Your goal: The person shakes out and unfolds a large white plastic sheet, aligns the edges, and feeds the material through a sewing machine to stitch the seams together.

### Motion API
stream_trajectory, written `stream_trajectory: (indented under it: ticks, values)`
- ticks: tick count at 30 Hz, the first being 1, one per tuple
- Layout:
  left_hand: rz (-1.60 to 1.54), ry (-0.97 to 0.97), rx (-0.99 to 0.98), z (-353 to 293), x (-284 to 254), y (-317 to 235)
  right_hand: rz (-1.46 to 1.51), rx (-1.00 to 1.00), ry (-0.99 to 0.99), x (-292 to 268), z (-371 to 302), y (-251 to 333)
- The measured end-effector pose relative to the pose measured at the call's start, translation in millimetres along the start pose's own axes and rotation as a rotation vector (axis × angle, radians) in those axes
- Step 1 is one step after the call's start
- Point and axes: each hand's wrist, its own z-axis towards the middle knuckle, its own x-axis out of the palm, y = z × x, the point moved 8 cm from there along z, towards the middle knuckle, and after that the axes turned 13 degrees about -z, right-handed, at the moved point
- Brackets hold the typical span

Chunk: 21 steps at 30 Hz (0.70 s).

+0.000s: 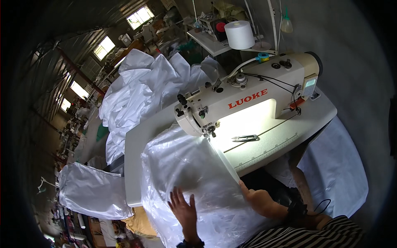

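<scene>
A shiny, translucent white plastic sheet drapes over the sewing machine's table and down its front toward me. One edge runs up under the needle area of the white sewing machine. My left hand lies on the sheet with its fingers spread. On the sheet's right edge, below the table's front, my right hand has its fingers curled in a pinch, the index finger along the edge; the fingertips are partly hidden. Small thread snips rest on the lit machine bed, right of the needle.
A big heap of white sheeting stands behind the table. More white pieces lie at the left and hang at the right. A large white thread cone is behind the machine. A grey wall closes off the right side.
</scene>
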Motion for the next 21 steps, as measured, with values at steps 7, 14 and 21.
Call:
stream_trajectory:
  ticks: [7,14,21]
  values:
    - [0.182,0.079,0.087,104.7,31.3,78.6,-0.043,0.022,0.007,-9.6,51.0,17.8]
    - [0.197,0.109,0.115,188.0,45.5,81.3,-0.144,0.065,-0.057,-17.8,135.4,15.6]
    - [0.184,0.109,0.169,259.8,57.6,94.7,0.322,0.083,-0.058,-26.9,145.1,-23.9]
